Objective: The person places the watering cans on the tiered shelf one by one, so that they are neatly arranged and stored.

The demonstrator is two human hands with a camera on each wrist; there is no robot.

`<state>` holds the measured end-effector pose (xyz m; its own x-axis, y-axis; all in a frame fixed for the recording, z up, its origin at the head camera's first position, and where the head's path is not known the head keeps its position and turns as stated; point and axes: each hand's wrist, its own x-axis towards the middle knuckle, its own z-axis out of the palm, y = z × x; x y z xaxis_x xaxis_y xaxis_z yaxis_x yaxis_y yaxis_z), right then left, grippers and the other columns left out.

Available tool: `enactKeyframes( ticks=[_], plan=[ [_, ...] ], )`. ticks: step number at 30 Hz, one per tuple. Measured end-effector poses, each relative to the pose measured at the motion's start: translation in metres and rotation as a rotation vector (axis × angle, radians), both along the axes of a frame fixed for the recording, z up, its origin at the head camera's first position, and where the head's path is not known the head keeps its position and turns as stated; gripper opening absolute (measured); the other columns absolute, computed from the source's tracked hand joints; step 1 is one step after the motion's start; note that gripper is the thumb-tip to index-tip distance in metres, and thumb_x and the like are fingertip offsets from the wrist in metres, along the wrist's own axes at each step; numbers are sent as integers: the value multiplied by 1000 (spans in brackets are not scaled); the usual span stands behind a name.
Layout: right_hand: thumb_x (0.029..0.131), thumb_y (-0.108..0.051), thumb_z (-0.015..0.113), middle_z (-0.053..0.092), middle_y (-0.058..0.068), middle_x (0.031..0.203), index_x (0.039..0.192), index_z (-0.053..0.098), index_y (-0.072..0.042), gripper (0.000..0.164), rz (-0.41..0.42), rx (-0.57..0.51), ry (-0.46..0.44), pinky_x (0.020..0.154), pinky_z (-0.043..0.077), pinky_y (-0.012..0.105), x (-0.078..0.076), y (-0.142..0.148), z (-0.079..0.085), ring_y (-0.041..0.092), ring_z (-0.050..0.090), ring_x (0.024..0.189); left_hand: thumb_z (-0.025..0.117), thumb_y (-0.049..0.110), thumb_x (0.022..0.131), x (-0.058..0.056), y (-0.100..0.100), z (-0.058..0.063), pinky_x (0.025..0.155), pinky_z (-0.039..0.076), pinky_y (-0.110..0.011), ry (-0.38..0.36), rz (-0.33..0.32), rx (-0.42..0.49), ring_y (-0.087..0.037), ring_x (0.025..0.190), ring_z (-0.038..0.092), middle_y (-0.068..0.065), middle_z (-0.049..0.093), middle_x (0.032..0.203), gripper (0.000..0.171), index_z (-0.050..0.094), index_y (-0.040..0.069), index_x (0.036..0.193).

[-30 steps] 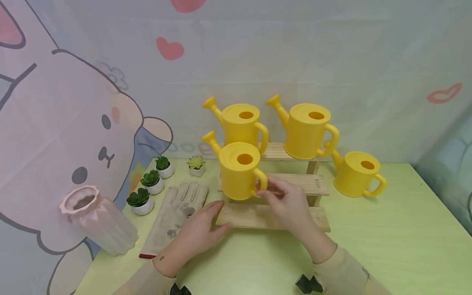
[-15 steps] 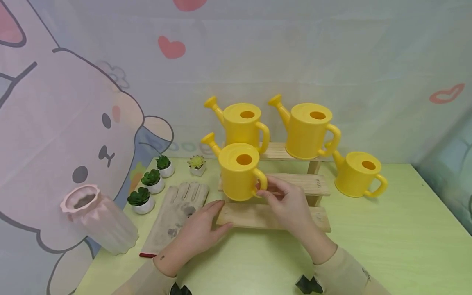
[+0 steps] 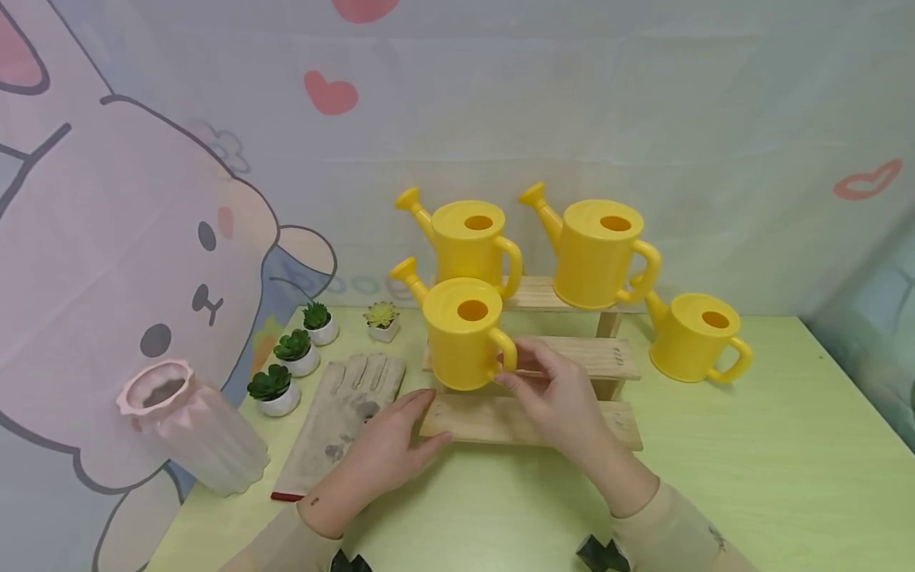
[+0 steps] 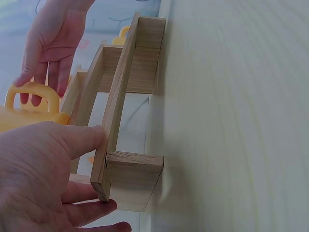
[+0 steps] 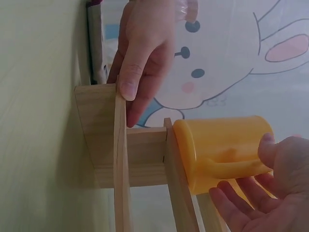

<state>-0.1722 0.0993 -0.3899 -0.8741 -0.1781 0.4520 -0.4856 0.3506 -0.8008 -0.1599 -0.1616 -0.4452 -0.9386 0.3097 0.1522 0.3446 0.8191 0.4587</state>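
A yellow watering can [image 3: 465, 334] stands upright on the middle step of a wooden tiered stand [image 3: 500, 419], at its left end. Beside its handle is my right hand [image 3: 561, 397]. In the right wrist view the thumb [image 5: 267, 150] is at the handle, while the other fingers are spread loosely apart from it. My left hand [image 3: 382, 445] holds the left end of the lowest board, with the thumb at the front edge and the fingers around the end. Two more watering cans, one left [image 3: 468, 242] and one right [image 3: 596, 254], occupy the top step.
Another watering can [image 3: 689, 338] stands on the table right of the stand. To the left lie a pair of work gloves [image 3: 343, 421] and several small potted succulents [image 3: 296, 353], plus a pink-white vase [image 3: 200, 429]. A printed cloth [image 3: 572, 95] hangs behind.
The front watering can has shifted very slightly left. My right hand's fingers have loosened and drawn a little away from its handle. My left hand has stayed on the stand.
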Motion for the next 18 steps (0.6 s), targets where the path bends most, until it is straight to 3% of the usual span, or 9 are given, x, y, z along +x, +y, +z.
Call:
enactKeyframes(
  ticks=[5,9,13,18],
  plan=[
    [95,-23,74,74,3,116,134,61,-15,42,-37,-28,26,94,60,24,3,11,6,18,72,109,71,51,93,-1,1,-1,115,47,-50,-1,3,-3,-32,140,54,-13,54,153,74,51,7,149],
    [96,-10,71,73,10,114,132,60,-7,38,-101,-66,145,93,58,17,5,28,15,18,72,105,70,51,94,-1,1,-1,115,47,-50,-2,4,-11,-31,141,54,-13,54,154,74,51,7,150],
    [94,-1,70,71,11,114,132,59,-3,39,-169,-81,258,95,55,12,4,52,19,7,69,106,70,52,94,0,0,-1,115,47,-50,-9,8,-8,-31,141,53,-13,53,154,74,51,7,150],
    [93,2,69,68,-6,118,134,57,-1,43,-283,-117,302,96,52,9,-1,94,17,3,66,110,70,52,94,0,1,-1,115,47,-50,-14,12,-11,-31,141,53,-13,53,154,74,51,7,150]
  ],
)
